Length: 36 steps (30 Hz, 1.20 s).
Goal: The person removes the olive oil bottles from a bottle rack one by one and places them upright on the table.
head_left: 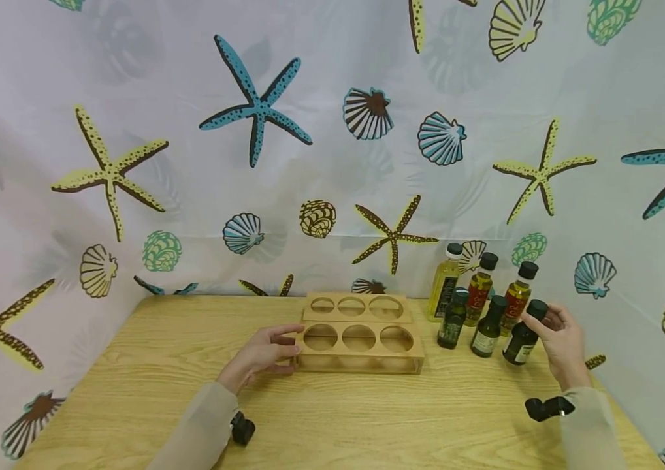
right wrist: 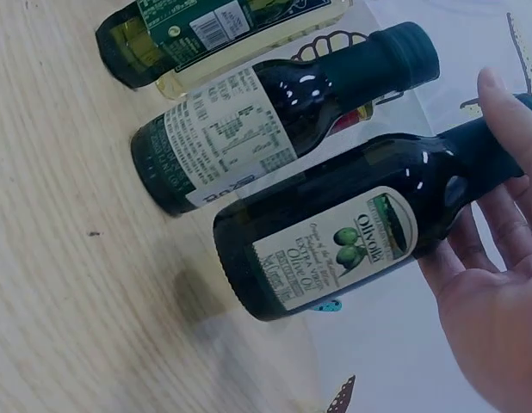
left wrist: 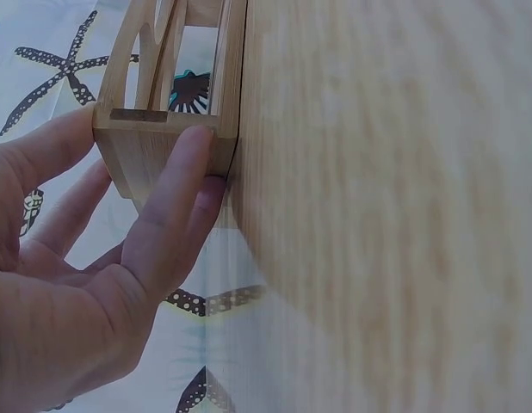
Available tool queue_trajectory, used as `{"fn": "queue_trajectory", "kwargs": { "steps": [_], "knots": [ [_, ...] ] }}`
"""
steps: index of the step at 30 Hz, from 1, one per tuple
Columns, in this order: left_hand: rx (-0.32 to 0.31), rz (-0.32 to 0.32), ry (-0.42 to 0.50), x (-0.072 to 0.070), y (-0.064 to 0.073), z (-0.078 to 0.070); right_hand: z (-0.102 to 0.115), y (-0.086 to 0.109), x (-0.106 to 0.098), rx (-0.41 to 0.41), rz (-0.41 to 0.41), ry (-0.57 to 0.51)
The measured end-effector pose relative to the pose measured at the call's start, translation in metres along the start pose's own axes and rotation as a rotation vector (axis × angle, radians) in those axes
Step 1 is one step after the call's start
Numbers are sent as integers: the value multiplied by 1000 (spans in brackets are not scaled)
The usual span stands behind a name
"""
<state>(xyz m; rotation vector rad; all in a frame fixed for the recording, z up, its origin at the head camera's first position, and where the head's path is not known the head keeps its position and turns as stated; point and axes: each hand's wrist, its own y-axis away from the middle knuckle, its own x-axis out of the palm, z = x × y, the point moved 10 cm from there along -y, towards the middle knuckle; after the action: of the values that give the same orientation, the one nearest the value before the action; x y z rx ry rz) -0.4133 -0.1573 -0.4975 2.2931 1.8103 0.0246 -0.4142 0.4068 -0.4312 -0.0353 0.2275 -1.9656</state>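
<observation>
In the head view, my left hand (head_left: pixel 260 354) rests its fingertips against the left end of a two-tier wooden rack (head_left: pixel 362 363) with round holes. The left wrist view shows fairly straight fingers (left wrist: pixel 167 202) touching the end panel of the rack (left wrist: pixel 154 142). My right hand (head_left: pixel 564 344) grips a dark olive oil bottle (head_left: pixel 522 341) by its neck and cap, with the bottle tilted. Its label reads Olivoila in the right wrist view, where the bottle (right wrist: pixel 335 232) lies beside a similar dark bottle (right wrist: pixel 236 129). Whether its base touches the table cannot be made out.
Left of the held bottle stand another dark bottle (head_left: pixel 488 328) and a small green one (head_left: pixel 452 320). Behind them are two red-labelled oil bottles (head_left: pixel 478 290) (head_left: pixel 517 300) and a tall yellow oil bottle (head_left: pixel 444 287). A patterned curtain (head_left: pixel 321 163) backs the wooden table (head_left: pixel 332 424).
</observation>
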Motion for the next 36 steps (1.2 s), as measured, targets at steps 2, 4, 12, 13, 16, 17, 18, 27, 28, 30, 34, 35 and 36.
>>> {"fn": "queue_trajectory", "kwargs": {
  "steps": [2, 4, 12, 13, 16, 17, 18, 27, 28, 30, 34, 35, 36],
  "knots": [
    [0, -1, -1, 0, 1, -1, -4, -1, 0, 6, 20, 27],
    [0, 2, 0, 0, 1, -2, -8, -3, 0, 6, 35, 50],
    [-11, 4, 5, 0, 2, 2, -15, -3, 0, 23, 66, 126],
    [-13, 1, 6, -1, 2, 2, -16, -3, 0, 28, 69, 133],
    [-15, -5, 2, -1, 2, 2, -17, -2, 1, 38, 84, 134],
    [-15, -6, 2, -1, 2, 2, -18, -2, 1, 43, 86, 132],
    [-15, -5, 0, -1, 2, 1, -18, -1, 1, 43, 90, 129],
    [-13, 6, 8, -1, 0, 1, -15, -1, 0, 61, 91, 134],
    [-12, 7, 5, -1, 0, 1, -15, -1, 0, 65, 89, 133],
    [-10, 13, -1, -1, 2, -1, -14, -1, 0, 70, 79, 133],
    [-15, 19, -1, 1, 3, -2, -14, 1, -1, 72, 65, 173],
    [-18, 17, 0, 1, 2, -1, -14, 2, -1, 76, 63, 188],
    [-21, 13, 2, 0, 2, 0, -14, 3, 0, 80, 66, 200]
  ]
}}
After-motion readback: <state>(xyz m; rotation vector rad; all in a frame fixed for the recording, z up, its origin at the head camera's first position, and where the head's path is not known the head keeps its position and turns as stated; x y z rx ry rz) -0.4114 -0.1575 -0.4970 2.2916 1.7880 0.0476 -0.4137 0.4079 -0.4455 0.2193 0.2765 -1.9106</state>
